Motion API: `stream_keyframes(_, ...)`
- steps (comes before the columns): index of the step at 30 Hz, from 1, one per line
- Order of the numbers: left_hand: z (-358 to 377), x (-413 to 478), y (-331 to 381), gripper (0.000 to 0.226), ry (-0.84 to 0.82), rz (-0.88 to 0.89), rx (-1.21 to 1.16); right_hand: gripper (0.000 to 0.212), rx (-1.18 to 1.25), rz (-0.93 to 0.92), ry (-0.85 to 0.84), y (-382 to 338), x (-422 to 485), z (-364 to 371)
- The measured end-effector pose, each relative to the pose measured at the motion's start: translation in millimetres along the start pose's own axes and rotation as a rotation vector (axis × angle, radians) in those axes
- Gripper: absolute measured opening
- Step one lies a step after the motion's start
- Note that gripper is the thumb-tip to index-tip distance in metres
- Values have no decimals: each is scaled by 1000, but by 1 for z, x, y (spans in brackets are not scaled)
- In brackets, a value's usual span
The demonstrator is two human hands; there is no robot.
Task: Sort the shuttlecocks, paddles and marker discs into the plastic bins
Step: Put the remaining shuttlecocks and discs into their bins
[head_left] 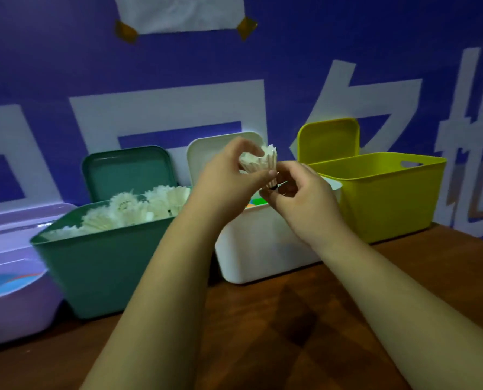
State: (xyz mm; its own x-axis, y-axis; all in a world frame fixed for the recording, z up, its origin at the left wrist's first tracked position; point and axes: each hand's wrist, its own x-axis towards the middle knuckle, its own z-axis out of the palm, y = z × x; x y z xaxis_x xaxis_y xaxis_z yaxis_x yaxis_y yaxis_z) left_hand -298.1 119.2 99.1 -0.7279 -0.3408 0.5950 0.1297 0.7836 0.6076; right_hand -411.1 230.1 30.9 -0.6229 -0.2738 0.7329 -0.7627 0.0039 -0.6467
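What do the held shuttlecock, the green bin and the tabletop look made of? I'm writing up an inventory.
Shuttlecock: white ribbed vanes, probably feather, though plastic can't be ruled out; the base has a dark band.
Green bin: moulded plastic, smooth with a matte sheen, rounded corners and rolled rim.
Tabletop: brown with visible grain, wood or a wood-look laminate, slightly glossy.

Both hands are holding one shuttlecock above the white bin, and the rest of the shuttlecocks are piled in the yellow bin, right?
Not quite: the head view shows the pile in the green bin, not the yellow bin. Both the left hand and right hand do hold one shuttlecock above the white bin.
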Motion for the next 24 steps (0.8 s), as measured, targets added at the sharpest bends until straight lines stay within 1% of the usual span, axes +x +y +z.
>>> stream_keyframes(2,-35,-7,-11,22,84,-24,41,38,57,-35,-61,-24,0,25)
stream_keyframes(4,-76,-15,-28,20,174,-77,84,40,73,-63,-122,-43,-2,49)
stream_keyframes(5,-97,-19,-37,19,221,-110,106,37,75,-72,-140,-50,-4,61)
stream_keyframes(8,-154,-27,-73,18,367,-202,155,13,76,-102,-164,-65,-11,100)
stream_keyframes(9,-169,-29,-87,19,430,-232,171,10,71,-110,-186,-69,-13,113)
stream_keyframes(13,-204,-29,-150,24,694,-306,131,14,34,-170,-272,-81,-15,155)
stream_keyframes(15,-211,-26,-179,22,771,-315,149,15,32,-188,-290,-86,-15,170)
stream_keyframes(18,-218,-22,-212,22,794,-307,257,15,36,-232,-276,-89,-13,189)
stream_keyframes(20,-222,-21,-229,26,770,-313,367,14,25,-262,-264,-89,-11,199)
stream_keyframes(21,-223,-22,-237,29,714,-328,441,13,20,-268,-260,-89,-9,202)
stream_keyframes(23,-225,-23,-249,41,525,-390,596,13,24,-266,-256,-88,-9,208)
stream_keyframes(24,-226,-24,-252,47,438,-436,608,13,23,-272,-253,-88,-10,207)
